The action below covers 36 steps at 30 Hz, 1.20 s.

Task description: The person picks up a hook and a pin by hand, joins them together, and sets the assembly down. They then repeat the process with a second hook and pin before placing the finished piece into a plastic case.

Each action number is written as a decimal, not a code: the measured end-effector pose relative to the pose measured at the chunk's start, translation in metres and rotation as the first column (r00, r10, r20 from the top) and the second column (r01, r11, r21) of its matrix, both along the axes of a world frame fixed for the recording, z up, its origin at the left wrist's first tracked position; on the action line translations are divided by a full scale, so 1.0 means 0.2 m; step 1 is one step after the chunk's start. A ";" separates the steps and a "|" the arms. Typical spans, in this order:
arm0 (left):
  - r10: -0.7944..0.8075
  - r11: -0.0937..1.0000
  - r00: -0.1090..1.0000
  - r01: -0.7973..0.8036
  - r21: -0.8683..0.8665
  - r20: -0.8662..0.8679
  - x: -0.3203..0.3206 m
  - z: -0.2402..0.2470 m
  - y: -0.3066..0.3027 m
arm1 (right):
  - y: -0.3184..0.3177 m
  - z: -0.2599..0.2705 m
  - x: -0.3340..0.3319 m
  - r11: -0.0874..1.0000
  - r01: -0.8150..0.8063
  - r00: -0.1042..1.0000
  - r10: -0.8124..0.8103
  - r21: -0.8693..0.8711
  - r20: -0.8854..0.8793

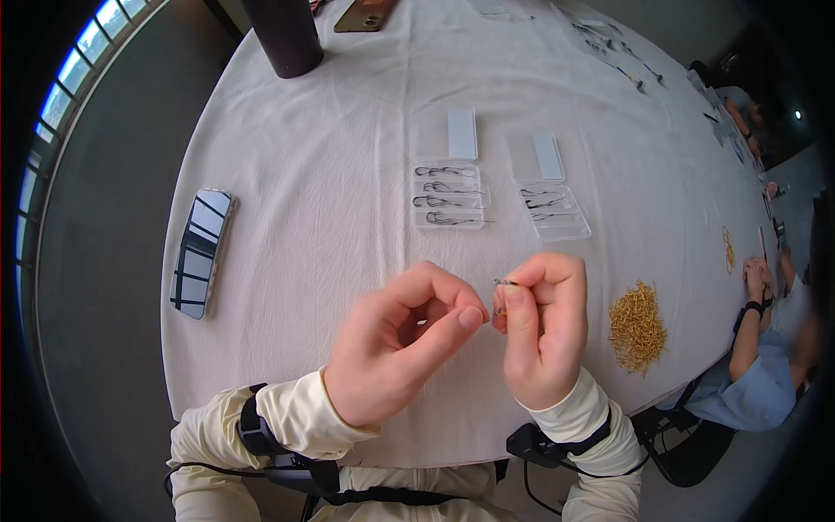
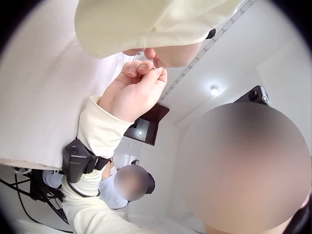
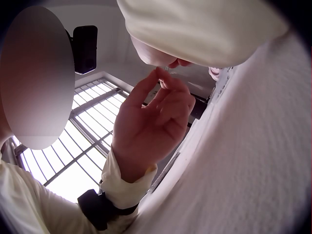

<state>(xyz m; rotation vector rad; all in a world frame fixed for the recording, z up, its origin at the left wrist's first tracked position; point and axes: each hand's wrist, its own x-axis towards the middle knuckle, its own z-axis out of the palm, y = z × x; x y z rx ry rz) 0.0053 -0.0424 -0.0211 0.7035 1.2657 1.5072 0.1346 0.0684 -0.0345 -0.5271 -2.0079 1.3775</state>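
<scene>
My right hand [image 1: 548,326] pinches a small dark metal piece [image 1: 504,282] between thumb and forefinger; a tiny gold-coloured bit [image 1: 500,312] shows by its curled fingers. Close on its left, my left hand [image 1: 404,339] has thumb and forefinger tips pressed together, and anything between them is too small to make out. In the right wrist view the left hand [image 3: 151,117] shows the same pinch; the left wrist view shows the right hand [image 2: 131,92] with bent fingers. Beyond the hands lie two clear compartment boxes [image 1: 475,211] [image 1: 570,233] with dark hooked pieces inside, lids open.
A pile of small gold pieces [image 1: 637,329] lies right of my right hand on the white cloth [image 1: 287,217]. A phone [image 1: 203,252] lies at the left edge, a dark cylinder [image 1: 285,35] stands at the back left, and another person's hands [image 1: 758,277] are at the far right.
</scene>
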 end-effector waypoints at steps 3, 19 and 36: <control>-0.024 1.000 0.989 0.026 -0.009 0.144 0.01 -0.01 0.01 | 0.00 0.00 0.00 1.000 -0.015 1.000 0.015 0.008 -0.021; 0.010 0.994 0.981 0.011 -0.108 0.195 -0.03 0.01 0.01 | 0.04 0.00 0.01 0.983 -0.171 0.982 0.165 -0.063 -0.096; -0.018 0.998 0.988 0.027 -0.062 0.153 -0.05 0.03 0.02 | 0.06 0.02 -0.01 0.927 -0.187 0.982 0.163 -0.325 -0.100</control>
